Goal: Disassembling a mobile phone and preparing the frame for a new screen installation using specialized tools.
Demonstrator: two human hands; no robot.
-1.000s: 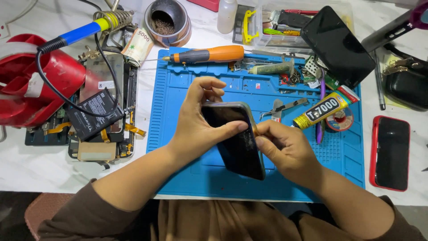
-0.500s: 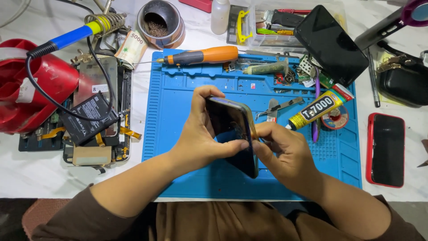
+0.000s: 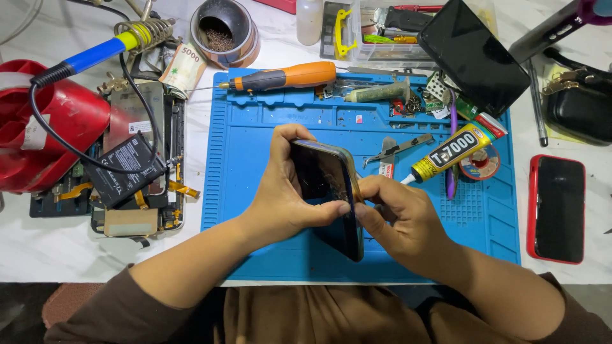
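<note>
A dark phone (image 3: 326,191) with a cracked screen is held tilted on its edge above the blue work mat (image 3: 242,153). My left hand (image 3: 280,191) wraps around its left side, thumb pressed on the glass and fingers over the top corner. My right hand (image 3: 398,220) grips the right edge, fingertips against the frame beside the left thumb. Both hands hold the phone clear of the mat.
On the mat lie an orange electric screwdriver (image 3: 287,78), a glue tube (image 3: 456,150), tweezers (image 3: 398,148) and small parts. A red-cased phone (image 3: 556,208) lies right. Left are opened phones with a battery (image 3: 124,169), a soldering iron (image 3: 95,54) and a red object (image 3: 44,124).
The phone has been turned further onto its edge, its screen now facing left. Both hands shifted slightly along the frame; the view has moved a little.
</note>
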